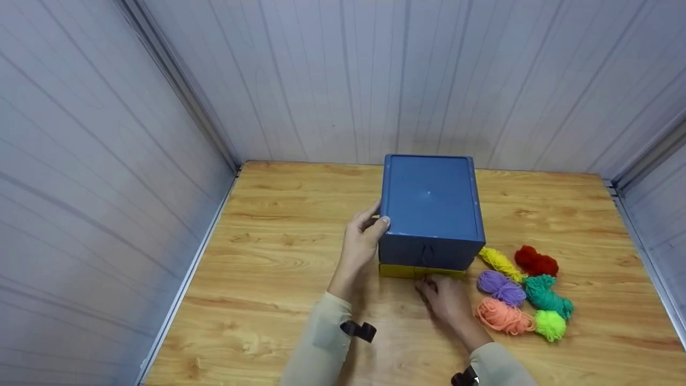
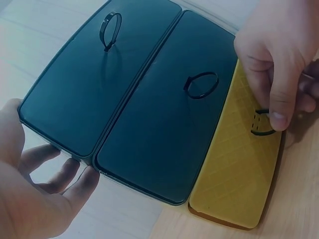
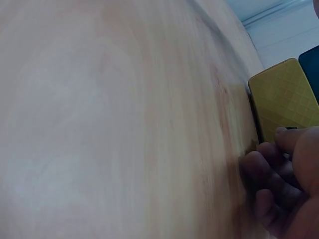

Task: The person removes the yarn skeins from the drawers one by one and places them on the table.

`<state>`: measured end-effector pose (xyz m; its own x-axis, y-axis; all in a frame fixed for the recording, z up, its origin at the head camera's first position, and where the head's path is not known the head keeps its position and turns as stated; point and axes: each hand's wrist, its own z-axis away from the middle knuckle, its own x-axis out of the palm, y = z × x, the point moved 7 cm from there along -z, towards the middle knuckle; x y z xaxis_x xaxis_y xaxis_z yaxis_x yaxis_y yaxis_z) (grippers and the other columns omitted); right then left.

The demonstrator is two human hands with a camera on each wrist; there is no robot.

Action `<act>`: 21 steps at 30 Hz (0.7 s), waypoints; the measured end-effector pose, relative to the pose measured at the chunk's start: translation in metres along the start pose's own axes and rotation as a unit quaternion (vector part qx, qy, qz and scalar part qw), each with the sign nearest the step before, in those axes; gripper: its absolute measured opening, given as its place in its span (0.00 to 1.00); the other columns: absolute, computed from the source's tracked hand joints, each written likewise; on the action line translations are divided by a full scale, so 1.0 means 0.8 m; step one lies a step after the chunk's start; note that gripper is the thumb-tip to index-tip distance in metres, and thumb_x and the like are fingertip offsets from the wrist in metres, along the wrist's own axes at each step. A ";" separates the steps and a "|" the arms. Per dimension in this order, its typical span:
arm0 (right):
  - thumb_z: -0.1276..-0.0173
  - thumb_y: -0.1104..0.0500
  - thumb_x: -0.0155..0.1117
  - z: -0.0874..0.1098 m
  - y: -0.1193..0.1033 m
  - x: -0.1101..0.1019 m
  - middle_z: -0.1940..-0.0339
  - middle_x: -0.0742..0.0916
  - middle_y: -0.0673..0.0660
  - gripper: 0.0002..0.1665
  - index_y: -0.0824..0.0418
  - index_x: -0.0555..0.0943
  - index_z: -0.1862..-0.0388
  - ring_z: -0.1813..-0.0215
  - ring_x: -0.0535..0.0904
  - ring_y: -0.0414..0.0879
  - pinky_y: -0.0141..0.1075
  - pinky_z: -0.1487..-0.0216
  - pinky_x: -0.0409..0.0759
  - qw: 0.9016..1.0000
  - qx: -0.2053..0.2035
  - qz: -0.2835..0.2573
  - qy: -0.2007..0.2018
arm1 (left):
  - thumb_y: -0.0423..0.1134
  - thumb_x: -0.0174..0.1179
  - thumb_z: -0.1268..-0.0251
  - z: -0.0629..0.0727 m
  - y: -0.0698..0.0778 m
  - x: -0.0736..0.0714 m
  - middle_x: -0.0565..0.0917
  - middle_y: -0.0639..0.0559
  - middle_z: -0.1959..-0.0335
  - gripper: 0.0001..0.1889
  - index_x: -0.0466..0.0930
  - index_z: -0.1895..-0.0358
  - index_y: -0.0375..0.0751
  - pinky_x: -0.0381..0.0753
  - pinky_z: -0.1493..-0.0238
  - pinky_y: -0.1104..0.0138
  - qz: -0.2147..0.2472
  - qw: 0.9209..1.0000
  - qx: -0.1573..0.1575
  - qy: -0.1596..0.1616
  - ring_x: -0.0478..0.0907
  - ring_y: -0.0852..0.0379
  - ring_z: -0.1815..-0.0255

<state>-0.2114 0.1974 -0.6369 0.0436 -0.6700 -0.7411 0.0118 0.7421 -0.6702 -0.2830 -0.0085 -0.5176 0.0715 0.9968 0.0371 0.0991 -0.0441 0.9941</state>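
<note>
A blue drawer box (image 1: 431, 198) stands on the table with two dark blue drawer fronts (image 2: 164, 99) above a yellow bottom drawer (image 2: 234, 164). Each front carries a black loop handle (image 2: 202, 84). My left hand (image 1: 364, 238) holds the box at its left side, thumb on the top edge and fingers along the side. With thumb and fingers my right hand (image 1: 445, 300) pinches the black loop (image 2: 263, 122) of the yellow drawer. That drawer's front also shows in the right wrist view, beside my right fingers (image 3: 269, 169).
Right of the box lie several yarn bundles: yellow (image 1: 502, 264), red (image 1: 537, 261), purple (image 1: 501, 288), teal (image 1: 549, 296), peach (image 1: 505, 316) and neon green (image 1: 550, 325). Pale panel walls (image 1: 332, 80) enclose the wooden table (image 1: 278, 241) at the back and sides.
</note>
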 end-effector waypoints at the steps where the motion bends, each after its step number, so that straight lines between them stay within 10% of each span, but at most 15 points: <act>1: 0.25 0.51 0.65 0.000 0.000 0.000 0.80 0.77 0.46 0.17 0.52 0.81 0.76 0.75 0.70 0.42 0.36 0.72 0.66 1.000 -0.001 -0.001 0.000 | 0.38 0.62 0.29 0.000 0.000 0.000 0.78 0.39 0.39 0.26 0.76 0.29 0.43 0.81 0.42 0.60 -0.001 1.000 0.000 0.001 0.83 0.50 0.45; 14: 0.30 0.50 0.71 0.009 -0.009 -0.008 0.69 0.88 0.45 0.09 0.54 0.88 0.57 0.67 0.79 0.39 0.38 0.61 0.79 0.999 -0.019 -0.026 -0.009 | 0.38 0.57 0.22 0.013 -0.018 -0.015 0.78 0.38 0.33 0.22 0.75 0.30 0.33 0.75 0.31 0.57 -0.004 0.999 0.037 -0.018 0.77 0.45 0.33; 21: 0.29 0.55 0.70 0.020 -0.011 -0.023 0.64 0.89 0.49 0.18 0.60 0.85 0.43 0.63 0.83 0.39 0.40 0.58 0.83 0.998 -0.026 -0.027 -0.045 | 0.44 0.59 0.24 0.039 -0.050 -0.055 0.77 0.41 0.32 0.24 0.76 0.30 0.38 0.70 0.28 0.46 -0.140 0.990 0.025 -0.025 0.72 0.40 0.31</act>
